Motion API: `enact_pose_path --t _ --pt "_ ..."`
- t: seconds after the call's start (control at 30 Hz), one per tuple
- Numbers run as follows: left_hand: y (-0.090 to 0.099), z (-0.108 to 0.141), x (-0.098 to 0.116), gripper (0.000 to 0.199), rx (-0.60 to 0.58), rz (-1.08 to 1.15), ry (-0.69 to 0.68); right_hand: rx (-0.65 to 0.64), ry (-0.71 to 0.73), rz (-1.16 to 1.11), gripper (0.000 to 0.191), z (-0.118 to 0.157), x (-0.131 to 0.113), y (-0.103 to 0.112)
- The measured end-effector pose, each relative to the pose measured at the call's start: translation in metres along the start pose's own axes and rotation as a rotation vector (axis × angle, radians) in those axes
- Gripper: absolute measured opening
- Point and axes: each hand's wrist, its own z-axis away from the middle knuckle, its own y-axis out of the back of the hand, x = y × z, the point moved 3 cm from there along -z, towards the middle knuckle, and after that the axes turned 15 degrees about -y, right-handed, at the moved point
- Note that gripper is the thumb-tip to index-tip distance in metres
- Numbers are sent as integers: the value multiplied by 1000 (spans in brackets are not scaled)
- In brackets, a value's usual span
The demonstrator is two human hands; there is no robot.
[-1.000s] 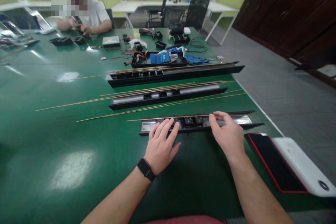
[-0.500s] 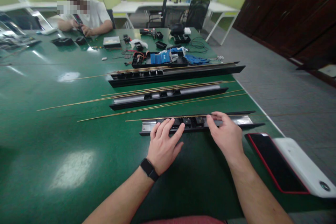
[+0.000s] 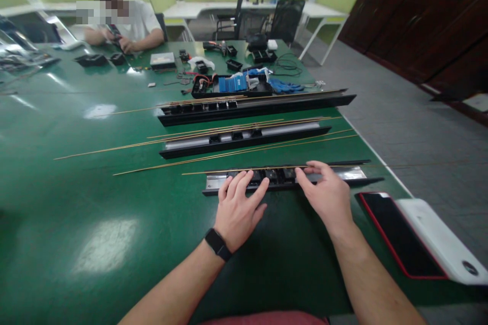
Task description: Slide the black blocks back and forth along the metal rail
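Observation:
The nearest black channel (image 3: 353, 173), with a shiny inner strip, lies across the green table. Several black blocks (image 3: 271, 175) sit in its middle, and a thin golden rod (image 3: 202, 173) runs along its far side. My left hand (image 3: 239, 208) rests on the channel's left half with its fingers spread, holding nothing. At the right of the blocks, my right hand (image 3: 324, 190) reaches into the channel, thumb and index finger apart near the rod and the rightmost block. Whether its fingertips touch them is unclear.
Behind lie a second channel (image 3: 244, 139), a longer channel (image 3: 293, 105) and more thin rods (image 3: 152, 166). A red-edged phone (image 3: 400, 236) and a white device (image 3: 442, 241) lie at right. A person (image 3: 133, 25) sits across the green table (image 3: 160, 244).
My right thumb has moved slightly left, toward the rightmost block. My left hand has stayed in nearly the same place.

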Motion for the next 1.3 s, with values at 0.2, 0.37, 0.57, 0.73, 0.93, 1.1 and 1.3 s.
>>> enact_pose_path --t 0.2,0.37,0.57,0.73,0.93,1.1,1.3 --pt "-1 -1 0 65 -21 -5 18 -8 2 5 47 0 0 0" --pt "0 -2 1 63 -28 -1 24 -16 0 0 47 1 -2 1" --pt "0 -3 2 63 -26 -3 26 -17 -2 5 49 0 -1 0" --pt "0 -3 3 63 -36 -5 29 1 33 9 48 0 -1 -1" --pt "0 -3 2 65 -27 -2 22 -5 25 18 50 0 0 -3" --pt "2 -4 3 66 -42 1 20 -17 37 6 50 1 0 -3" --pt "3 -4 3 66 -47 8 22 -36 75 21 61 -1 1 0"
